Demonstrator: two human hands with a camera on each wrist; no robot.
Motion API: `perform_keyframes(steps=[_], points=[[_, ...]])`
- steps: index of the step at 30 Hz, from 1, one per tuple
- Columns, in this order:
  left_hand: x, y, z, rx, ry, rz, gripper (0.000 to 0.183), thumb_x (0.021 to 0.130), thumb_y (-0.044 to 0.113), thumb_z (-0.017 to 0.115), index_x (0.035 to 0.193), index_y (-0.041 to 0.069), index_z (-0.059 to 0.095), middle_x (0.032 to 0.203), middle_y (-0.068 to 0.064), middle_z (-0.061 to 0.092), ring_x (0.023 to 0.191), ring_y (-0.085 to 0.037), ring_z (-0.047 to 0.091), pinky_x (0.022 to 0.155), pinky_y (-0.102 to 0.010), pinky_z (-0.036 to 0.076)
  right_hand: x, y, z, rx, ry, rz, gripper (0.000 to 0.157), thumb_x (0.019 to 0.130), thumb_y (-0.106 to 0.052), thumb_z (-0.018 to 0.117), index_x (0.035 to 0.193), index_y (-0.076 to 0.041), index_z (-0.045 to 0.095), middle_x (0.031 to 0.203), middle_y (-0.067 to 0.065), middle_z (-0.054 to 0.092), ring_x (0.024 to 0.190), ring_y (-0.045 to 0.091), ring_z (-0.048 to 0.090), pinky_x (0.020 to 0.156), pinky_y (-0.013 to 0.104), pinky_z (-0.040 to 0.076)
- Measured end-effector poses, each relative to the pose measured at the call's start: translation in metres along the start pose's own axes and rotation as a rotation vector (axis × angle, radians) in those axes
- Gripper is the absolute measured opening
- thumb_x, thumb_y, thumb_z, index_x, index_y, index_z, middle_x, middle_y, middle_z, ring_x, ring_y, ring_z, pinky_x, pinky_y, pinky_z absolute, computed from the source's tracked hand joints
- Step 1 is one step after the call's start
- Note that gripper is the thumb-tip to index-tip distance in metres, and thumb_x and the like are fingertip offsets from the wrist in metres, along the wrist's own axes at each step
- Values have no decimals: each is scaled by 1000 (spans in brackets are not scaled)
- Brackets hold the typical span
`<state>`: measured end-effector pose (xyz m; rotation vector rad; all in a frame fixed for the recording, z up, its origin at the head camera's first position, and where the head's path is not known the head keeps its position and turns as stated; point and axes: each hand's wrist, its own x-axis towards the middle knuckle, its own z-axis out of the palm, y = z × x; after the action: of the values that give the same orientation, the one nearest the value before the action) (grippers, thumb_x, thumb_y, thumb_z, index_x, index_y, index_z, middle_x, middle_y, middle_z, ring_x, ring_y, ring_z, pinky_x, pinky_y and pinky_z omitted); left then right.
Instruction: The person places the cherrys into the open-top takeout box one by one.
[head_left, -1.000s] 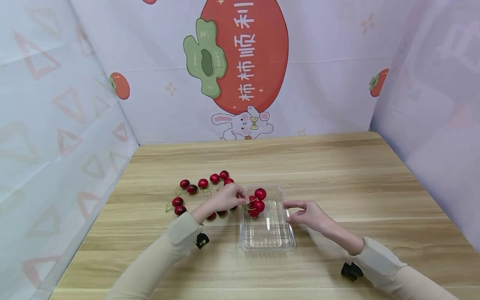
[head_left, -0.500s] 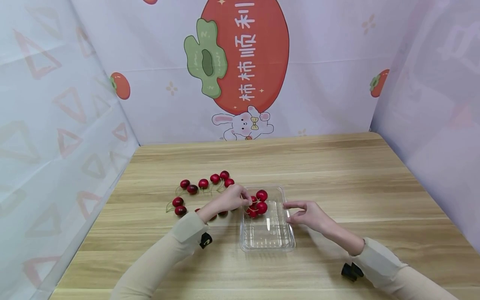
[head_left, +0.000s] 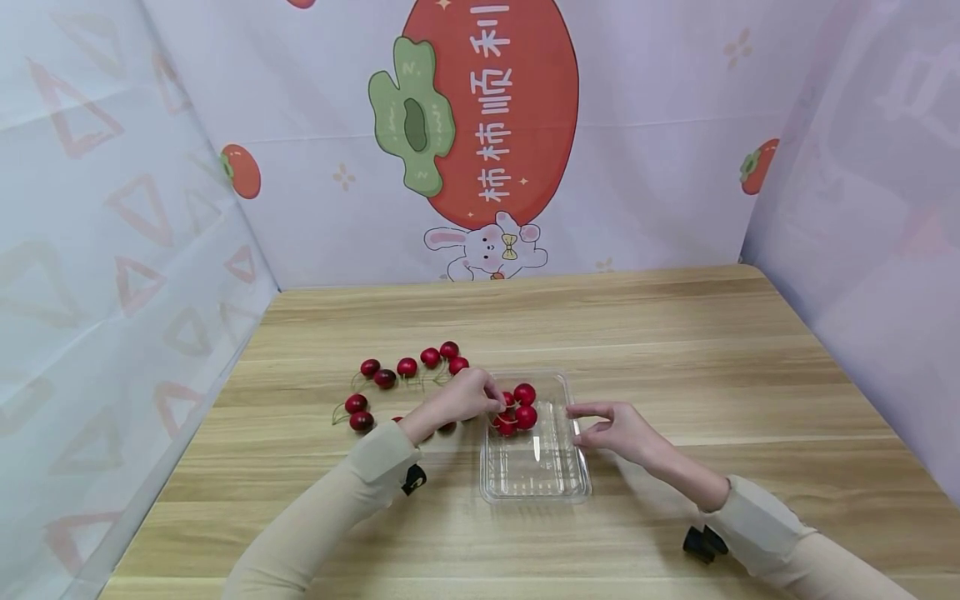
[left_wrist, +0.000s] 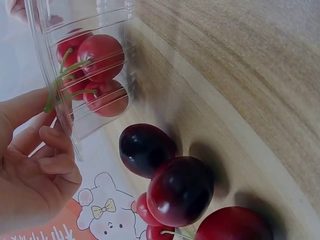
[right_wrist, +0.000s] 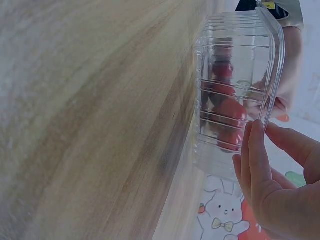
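My left hand (head_left: 474, 395) is at the left rim of the clear plastic box (head_left: 536, 475). Its thumb and fingers pinch green cherry stems (left_wrist: 55, 95) at the rim. The bunch of red cherries (head_left: 526, 417) on those stems sits inside the box, toward its far left. My right hand (head_left: 618, 429) holds the box's right rim with thumb and fingertips, as the right wrist view shows (right_wrist: 280, 185) from the side. Loose cherries (head_left: 362, 421) with thin stems lie on the table left of the box, some partly hidden by my left forearm.
The wooden table (head_left: 675, 350) meets a printed cloth backdrop (head_left: 645, 192) at the back, with cloth walls on both sides. Dark red cherries (left_wrist: 180, 190) lie close to the box's left wall.
My left hand has moved slightly to the right and the cherries in the box have shifted and spread a little. The right hand and the box have stayed put.
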<state>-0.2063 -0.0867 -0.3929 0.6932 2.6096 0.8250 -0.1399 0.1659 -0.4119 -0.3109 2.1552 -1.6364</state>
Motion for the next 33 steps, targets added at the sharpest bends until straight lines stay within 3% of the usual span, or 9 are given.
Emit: perform_keyframes(steps=[14,26,33], points=[[1,-4,1,-14,14,-1,6,78,11,66,81,9,70,80,0,67,63,-6,54,58,-20,43,0,0,1,-8,-2,-7,52,80,-9,63,124,10,43,121,25,49,85,25,63,77,28,49],[-12,-12,-16,-125,89,163,14,81,10,63,91,2,67,82,-5,66,64,-13,54,56,-20,44,0,-1,2,-19,5,-14,54,79,-12,65,124,9,44,121,24,49,83,22,63,77,28,49],[-23,-23,-27,-142,98,95,15,83,10,60,95,4,66,88,-3,65,73,-11,54,64,-21,45,1,0,2,-9,-1,-19,53,79,-9,64,123,11,43,121,26,49,83,21,64,75,26,49]])
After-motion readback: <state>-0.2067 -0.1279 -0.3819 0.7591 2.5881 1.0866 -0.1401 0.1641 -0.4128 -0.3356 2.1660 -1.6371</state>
